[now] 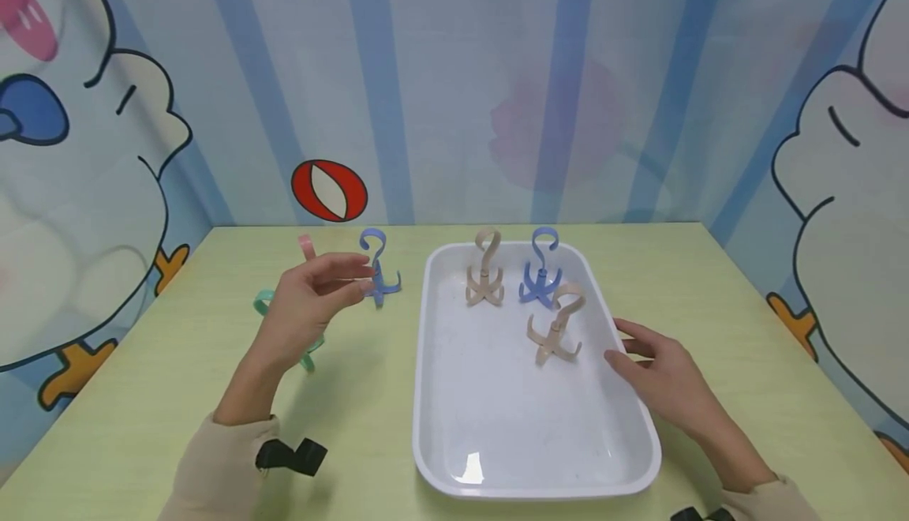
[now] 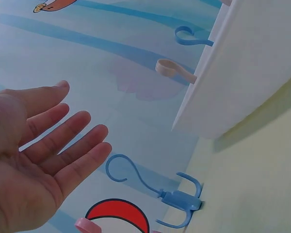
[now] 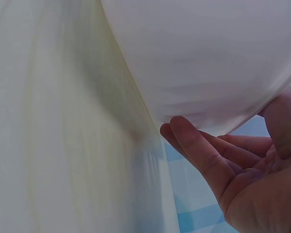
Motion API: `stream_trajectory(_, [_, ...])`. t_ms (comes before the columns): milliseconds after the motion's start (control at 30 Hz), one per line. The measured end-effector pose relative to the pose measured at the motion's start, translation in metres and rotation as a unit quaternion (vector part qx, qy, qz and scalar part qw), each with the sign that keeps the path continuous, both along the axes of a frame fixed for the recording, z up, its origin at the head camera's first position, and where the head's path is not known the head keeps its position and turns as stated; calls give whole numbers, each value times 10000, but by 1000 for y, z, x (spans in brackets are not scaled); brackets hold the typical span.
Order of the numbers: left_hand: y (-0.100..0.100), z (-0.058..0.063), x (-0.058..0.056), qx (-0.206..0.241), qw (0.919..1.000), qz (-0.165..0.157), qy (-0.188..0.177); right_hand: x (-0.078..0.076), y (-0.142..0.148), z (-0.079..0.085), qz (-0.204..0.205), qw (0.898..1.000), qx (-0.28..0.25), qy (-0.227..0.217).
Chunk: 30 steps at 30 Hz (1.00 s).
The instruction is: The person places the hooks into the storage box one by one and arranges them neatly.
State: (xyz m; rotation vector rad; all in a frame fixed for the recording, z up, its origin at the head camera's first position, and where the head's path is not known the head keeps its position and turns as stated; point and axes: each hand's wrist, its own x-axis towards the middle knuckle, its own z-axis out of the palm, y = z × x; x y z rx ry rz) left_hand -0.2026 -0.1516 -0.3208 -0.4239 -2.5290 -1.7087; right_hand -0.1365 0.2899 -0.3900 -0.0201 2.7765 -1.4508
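My left hand [image 1: 301, 300] hovers over the table left of the tray, fingers extended and apart, holding nothing. Just past its fingertips stands a blue multi-armed hanging hook [image 1: 383, 288], seen whole as the blue hook [image 2: 182, 200] in the left wrist view. A pink hook [image 1: 307, 246] and a green hook [image 1: 264, 300] are partly hidden behind this hand. My right hand [image 1: 663, 375] grips the right rim of the white tray [image 1: 536, 493], thumb over the edge, fingers [image 3: 194, 145] against the outer wall. Inside stand a beige hook [image 1: 485, 288], another blue hook [image 1: 541, 288] and a second beige hook [image 1: 554, 343].
The pale green table [image 1: 362, 442] carries the tray at its middle right. A striped cartoon backdrop [image 1: 454, 95] rises along its back edge and both sides. A black strap [image 1: 291, 455] sits at my left sleeve.
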Motion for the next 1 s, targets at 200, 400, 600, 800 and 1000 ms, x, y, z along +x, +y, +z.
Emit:
stream_trajectory(200, [-4, 5, 3, -43, 9999, 163, 18, 0, 0, 1, -16, 10000, 31, -21])
stream_trajectory(400, [-12, 12, 5, -133, 9990, 413, 144, 0, -1, 1, -21, 10000, 1, -12])
stream_trajectory(600, [-21, 12, 3, 22, 9982, 483, 349, 0, 0, 0, -22, 10000, -8, -23])
stream_trajectory(800, [-28, 11, 2, -33, 9969, 694, 373, 0, -1, 0, -5, 10000, 5, -15])
stream_trajectory(1000, [-34, 13, 1, -93, 9961, 773, 411, 0, 0, 1, -21, 10000, 30, -22])
